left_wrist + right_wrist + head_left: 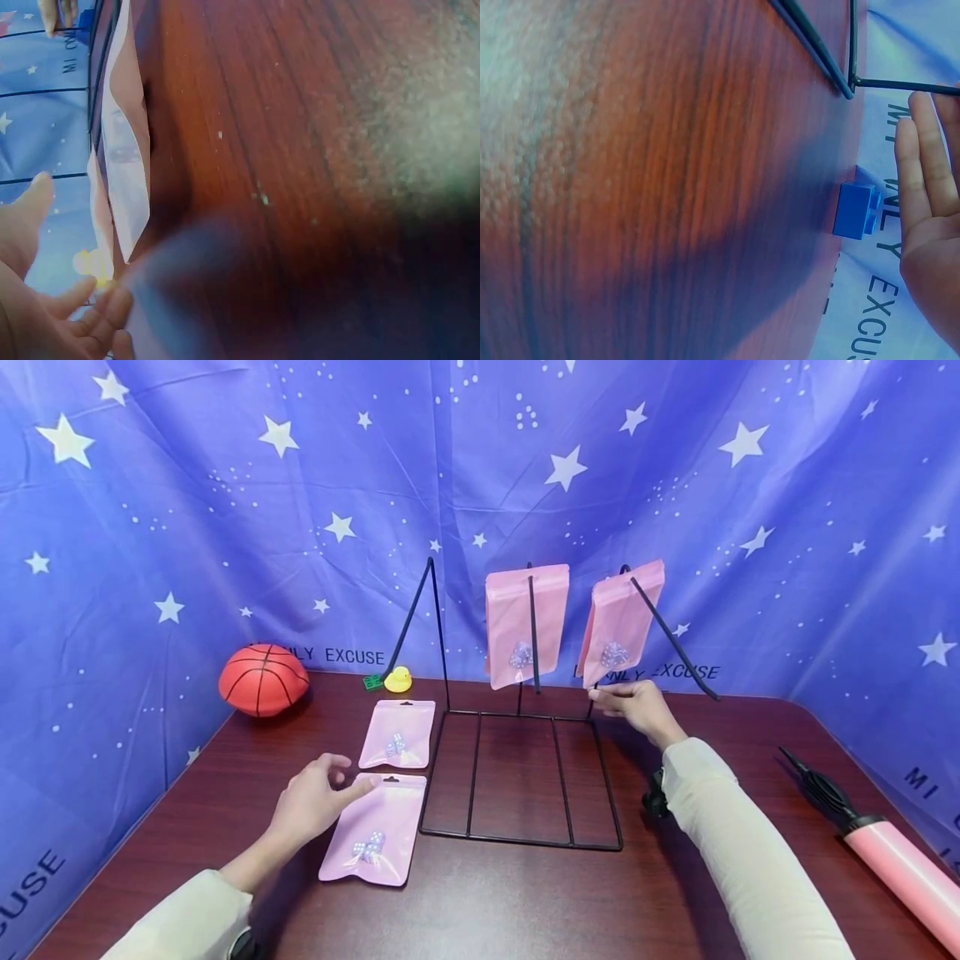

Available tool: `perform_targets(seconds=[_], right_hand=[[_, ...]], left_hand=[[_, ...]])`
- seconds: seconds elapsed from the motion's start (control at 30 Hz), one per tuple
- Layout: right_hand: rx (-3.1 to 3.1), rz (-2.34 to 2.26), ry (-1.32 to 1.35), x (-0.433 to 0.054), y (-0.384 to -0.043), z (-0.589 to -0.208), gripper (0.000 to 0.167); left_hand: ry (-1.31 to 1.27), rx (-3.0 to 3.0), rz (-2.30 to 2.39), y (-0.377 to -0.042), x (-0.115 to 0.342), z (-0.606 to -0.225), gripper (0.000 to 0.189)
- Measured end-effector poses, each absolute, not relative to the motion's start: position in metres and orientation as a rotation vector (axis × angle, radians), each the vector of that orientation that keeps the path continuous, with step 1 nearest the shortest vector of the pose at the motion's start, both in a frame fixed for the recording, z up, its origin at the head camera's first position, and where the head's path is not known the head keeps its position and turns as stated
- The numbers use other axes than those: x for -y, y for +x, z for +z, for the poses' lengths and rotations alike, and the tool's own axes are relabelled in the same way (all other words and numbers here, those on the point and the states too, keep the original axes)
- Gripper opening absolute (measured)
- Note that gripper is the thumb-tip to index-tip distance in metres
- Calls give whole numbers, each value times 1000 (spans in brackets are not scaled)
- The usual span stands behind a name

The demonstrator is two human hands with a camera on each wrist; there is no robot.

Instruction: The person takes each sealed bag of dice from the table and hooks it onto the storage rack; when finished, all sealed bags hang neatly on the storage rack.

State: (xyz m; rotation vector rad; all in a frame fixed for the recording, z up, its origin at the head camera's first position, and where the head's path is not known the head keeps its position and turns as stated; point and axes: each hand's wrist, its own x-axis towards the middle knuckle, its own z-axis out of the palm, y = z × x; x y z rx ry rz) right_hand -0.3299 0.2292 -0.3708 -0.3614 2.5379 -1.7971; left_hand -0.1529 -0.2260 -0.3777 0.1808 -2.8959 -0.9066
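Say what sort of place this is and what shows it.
Probably an indoor practice or filming corner: a star-patterned blue cloth hangs behind a reddish table, which bears a wire rack hung with pink pouches.

"MI", "NLY" and "EXCUSE" on blue curtain [480, 477]

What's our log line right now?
left grip: open, by near flat packet; right grip: at right hanging packet corner; left hook: bare
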Motion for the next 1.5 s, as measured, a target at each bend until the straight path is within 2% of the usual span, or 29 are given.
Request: perform_targets(seconds=[0.2,0.37,0.6,0.9,1.27,1.5], right_hand=[[-2525,-1794,-366,-227,-330,-372,41],[-2515,-1809,-370,-228,-331,-373,42],[-2513,-1822,-355,-228,-329,-372,40],[-2532,-1798,-337,-228,-331,-374,42],[-2529,-1788,-333,-229,-332,-373,43],[-2527,-1784,-344,-228,-329,-371,44]], left_hand=[[292,3092,-752,-152,225,-380,83],[331,3105,-668,-150,217,-381,91],[299,3084,-585,-147,209,-382,88],[334,3080,-714,-148,208,-385,82],[323,3094,-740,-149,209,-381,57],[397,3106,-835,-149,210,-375,66]])
